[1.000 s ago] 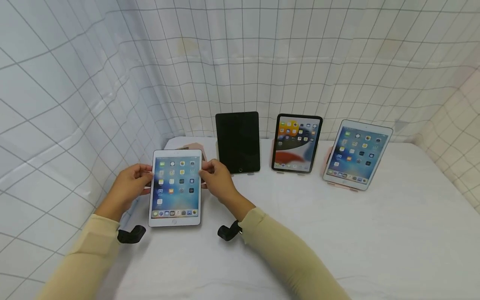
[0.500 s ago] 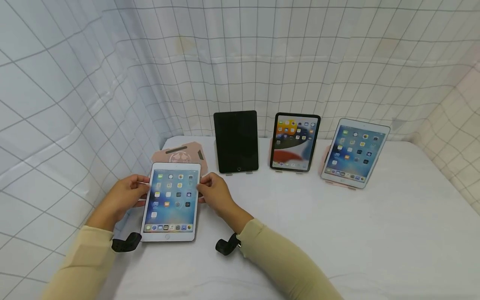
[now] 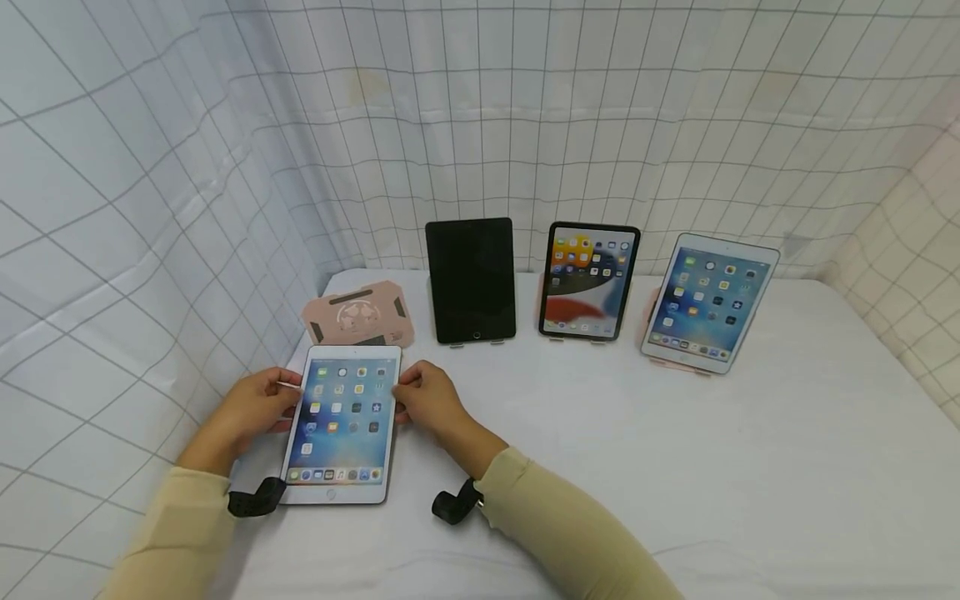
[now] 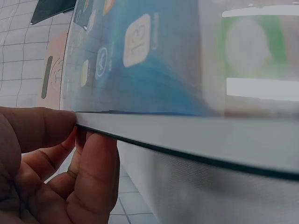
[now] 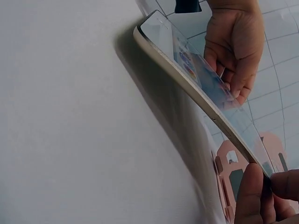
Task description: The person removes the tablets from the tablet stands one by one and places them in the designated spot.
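Note:
A white-framed tablet (image 3: 341, 425) with a lit home screen is held by both hands at the left of the table. My left hand (image 3: 258, 408) pinches its left edge, thumb on the front and fingers behind, as the left wrist view shows. On the opposite edge my right hand (image 3: 431, 400) pinches the tablet the same way. In the right wrist view the tablet (image 5: 205, 109) is tilted, with shadow on the white cloth under it. Just behind its top edge stands a pink tablet stand (image 3: 360, 312) with slots and a round cutout pattern.
Along the back stand a tablet with a dark screen (image 3: 472, 279), a black-framed lit tablet (image 3: 590, 279) and another white-framed tablet (image 3: 711, 302), propped on stands. A white grid-patterned curtain (image 3: 180, 192) rises close by the left hand. White cloth (image 3: 600, 450) covers the table.
Both hands have drawn the tablet toward the body, lowering its place in the head view. The pink stand, mostly covered before, now shows behind it.

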### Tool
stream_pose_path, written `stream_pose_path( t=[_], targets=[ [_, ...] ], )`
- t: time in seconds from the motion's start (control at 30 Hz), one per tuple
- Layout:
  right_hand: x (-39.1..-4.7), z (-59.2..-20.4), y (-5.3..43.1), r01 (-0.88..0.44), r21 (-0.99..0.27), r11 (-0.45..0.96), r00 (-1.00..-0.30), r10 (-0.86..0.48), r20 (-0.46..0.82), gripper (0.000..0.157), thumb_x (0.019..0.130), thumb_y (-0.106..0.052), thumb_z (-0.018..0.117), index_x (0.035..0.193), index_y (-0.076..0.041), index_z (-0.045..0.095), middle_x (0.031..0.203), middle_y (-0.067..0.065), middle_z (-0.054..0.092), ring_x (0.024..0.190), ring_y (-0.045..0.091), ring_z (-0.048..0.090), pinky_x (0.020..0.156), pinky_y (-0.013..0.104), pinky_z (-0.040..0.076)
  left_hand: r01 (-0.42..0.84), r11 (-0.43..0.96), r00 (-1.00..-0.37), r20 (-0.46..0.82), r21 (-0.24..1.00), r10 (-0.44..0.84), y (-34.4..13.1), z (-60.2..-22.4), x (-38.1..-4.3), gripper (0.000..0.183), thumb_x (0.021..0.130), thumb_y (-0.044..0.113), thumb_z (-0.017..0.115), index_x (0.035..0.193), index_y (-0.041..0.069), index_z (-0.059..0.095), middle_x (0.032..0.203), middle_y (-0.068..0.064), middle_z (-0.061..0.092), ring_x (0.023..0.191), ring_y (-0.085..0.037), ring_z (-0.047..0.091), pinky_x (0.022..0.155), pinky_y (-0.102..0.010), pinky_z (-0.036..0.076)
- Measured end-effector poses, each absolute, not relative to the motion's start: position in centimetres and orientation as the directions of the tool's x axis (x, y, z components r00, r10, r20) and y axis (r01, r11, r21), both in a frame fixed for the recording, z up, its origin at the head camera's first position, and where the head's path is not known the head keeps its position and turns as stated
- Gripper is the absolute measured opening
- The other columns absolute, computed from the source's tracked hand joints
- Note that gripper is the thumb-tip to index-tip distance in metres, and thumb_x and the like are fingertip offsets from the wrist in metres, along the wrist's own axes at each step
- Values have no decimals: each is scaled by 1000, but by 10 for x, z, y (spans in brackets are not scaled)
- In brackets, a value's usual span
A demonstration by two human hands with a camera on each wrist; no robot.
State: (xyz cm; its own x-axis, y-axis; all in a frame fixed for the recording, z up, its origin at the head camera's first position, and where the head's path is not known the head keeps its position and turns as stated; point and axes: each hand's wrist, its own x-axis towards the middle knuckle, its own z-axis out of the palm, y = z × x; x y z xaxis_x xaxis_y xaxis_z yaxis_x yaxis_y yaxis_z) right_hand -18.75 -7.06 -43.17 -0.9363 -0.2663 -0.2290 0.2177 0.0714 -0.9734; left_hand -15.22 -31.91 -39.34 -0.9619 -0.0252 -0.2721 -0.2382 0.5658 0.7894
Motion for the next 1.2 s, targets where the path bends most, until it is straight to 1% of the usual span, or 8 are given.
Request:
stream_pose_path(
  t=[0.13, 0.27, 0.5, 0.77, 0.9, 1.2],
  targets=[
    [-185, -433, -70, 236, -969, 78, -929, -274, -248, 7, 95, -2, 62, 96, -3, 56, 78, 9, 61, 63, 16, 63, 57, 28, 57, -250, 590, -957, -288, 768, -31, -318, -395, -149, 33, 102, 10, 45, 128, -11, 44, 106, -22, 62, 90, -22, 63, 70, -33, 58],
    [-181, -433, -69, 262, -962, 79, -922, -273, -273, 7, 95, -3, 63, 96, -3, 56, 78, 8, 61, 64, 16, 62, 57, 26, 57, -273, 593, -949, -313, 757, -37, -317, -396, -148, 33, 101, 10, 47, 126, -11, 45, 109, -25, 62, 89, -23, 65, 71, -34, 59],
    [-175, -438, -69, 276, -956, 100, -912, -287, -293, 7, 95, -2, 63, 95, -4, 56, 77, 9, 61, 63, 16, 61, 55, 24, 55, -334, 567, -921, -388, 753, -27, -321, -400, -147, 30, 100, 7, 50, 123, -12, 45, 100, -18, 63, 81, -19, 62, 66, -31, 58],
    [-174, -441, -67, 208, -943, 260, -911, -299, -283, 13, 92, -3, 68, 86, -6, 57, 67, 6, 63, 54, 11, 59, 52, 20, 51, -396, 518, -885, -466, 759, 7, -326, -405, -144, 25, 99, 6, 52, 120, -8, 47, 90, -8, 60, 76, -17, 58, 63, -29, 57],
    [-176, -442, -65, 177, -932, 315, -911, -307, -277, 13, 92, -3, 68, 84, -6, 58, 67, 5, 63, 53, 11, 59, 50, 20, 50, -409, 525, -869, -494, 746, 24, -326, -406, -146, 23, 99, 6, 53, 117, -7, 49, 88, -7, 59, 75, -17, 58, 63, -29, 57],
    [-179, -445, -61, 146, -917, 372, -905, -325, -276, 14, 92, -6, 69, 83, -6, 59, 71, 4, 63, 55, 10, 62, 49, 19, 49, -411, 581, -859, -511, 702, 10, -322, -406, -149, 22, 99, 7, 54, 116, -6, 50, 89, -9, 56, 78, -19, 56, 66, -30, 57]
  ],
)
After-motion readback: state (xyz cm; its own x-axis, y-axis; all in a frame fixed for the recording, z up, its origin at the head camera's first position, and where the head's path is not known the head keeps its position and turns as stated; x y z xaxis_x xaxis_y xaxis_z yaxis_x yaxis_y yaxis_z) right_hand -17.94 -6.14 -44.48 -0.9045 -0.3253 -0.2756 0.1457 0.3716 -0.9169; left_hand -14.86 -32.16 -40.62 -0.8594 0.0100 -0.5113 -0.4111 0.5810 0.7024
